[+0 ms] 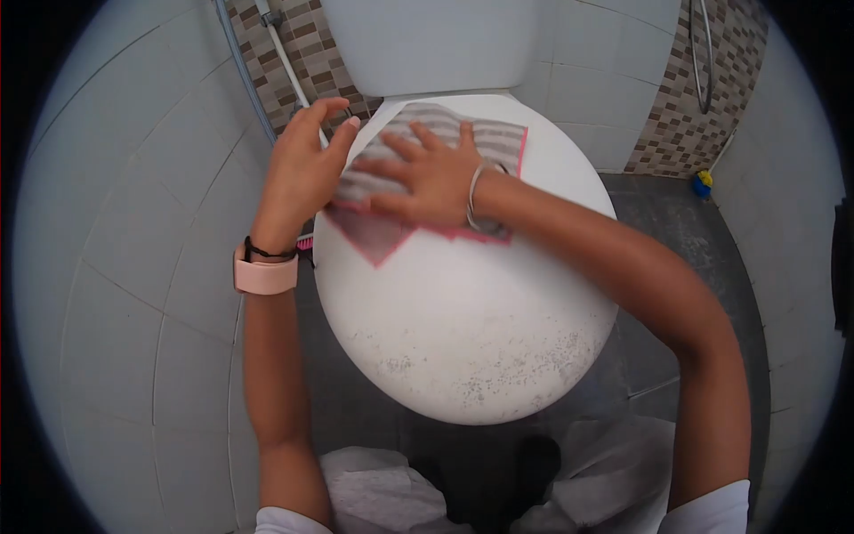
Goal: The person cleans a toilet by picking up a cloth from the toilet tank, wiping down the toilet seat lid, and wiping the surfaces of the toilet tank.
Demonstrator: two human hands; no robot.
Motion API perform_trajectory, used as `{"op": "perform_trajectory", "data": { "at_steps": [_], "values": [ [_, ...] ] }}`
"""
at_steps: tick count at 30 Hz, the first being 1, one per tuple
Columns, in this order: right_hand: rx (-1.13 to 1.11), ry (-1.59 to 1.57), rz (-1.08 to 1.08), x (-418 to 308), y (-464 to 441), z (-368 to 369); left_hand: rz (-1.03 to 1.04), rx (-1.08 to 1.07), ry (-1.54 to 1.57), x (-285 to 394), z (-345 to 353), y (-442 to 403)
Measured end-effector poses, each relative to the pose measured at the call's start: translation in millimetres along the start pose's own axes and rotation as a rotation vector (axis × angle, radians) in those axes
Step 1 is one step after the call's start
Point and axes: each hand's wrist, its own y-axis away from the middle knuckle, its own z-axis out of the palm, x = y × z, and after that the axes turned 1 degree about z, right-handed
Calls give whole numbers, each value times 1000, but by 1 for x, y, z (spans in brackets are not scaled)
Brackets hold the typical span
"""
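Right hand (433, 182), fingers spread, lies flat atop striped cloth (496, 141); left hand (302, 169), fingers apart, is by its left edge.

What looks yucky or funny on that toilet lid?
Grey specks are scattered near the front edge of the white toilet lid, while the middle looks plain; I can't tell whether they're dirt or worn paint. The striped cloth under the right hand lies crooked, but that's probably just from handling.
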Motion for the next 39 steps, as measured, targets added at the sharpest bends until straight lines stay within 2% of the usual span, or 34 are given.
{"op": "perform_trajectory", "data": {
  "at_steps": [2,5,7,10,14,18,21,23,24,25,28,29,32,33,35,38,39],
  "values": [
    [56,3,-119,-17,33,-2,-25,-5,25,5,-7,0],
    [255,38,-267,-35,77,11,-70,-20,68,18,-17,5],
    [224,-29,-328,-48,107,2,-117,-47,97,29,-23,9],
    [162,-109,-370,-64,148,-11,-79,-55,67,26,-26,8],
    [102,-210,-490,-67,184,-16,-77,-136,188,34,-34,10],
    [101,-320,-409,-48,177,-24,-51,-197,303,49,-38,13],
    [90,-410,-218,-19,137,-28,-22,-180,327,58,-39,15],
    [294,-623,-155,7,96,-27,-8,-181,346,58,-36,14],
    [191,-739,-83,16,81,-40,-4,-190,357,54,-32,12],
    [264,-739,-72,21,66,-40,0,-198,369,52,-28,11],
    [141,-794,196,34,41,-53,-4,-235,261,49,-17,20],
    [166,-890,147,39,43,-60,111,-199,223,39,-11,21],
    [213,-899,-14,67,60,-60,107,-300,94,42,-12,28],
    [187,-660,33,73,69,-64,59,-371,214,49,-14,28],
    [134,-180,129,83,91,-78,124,-399,141,54,-12,29],
    [141,40,117,105,113,-70,266,-445,88,57,-1,28],
    [146,-24,111,108,117,-64,320,-457,76,59,2,27]
  ]
}}
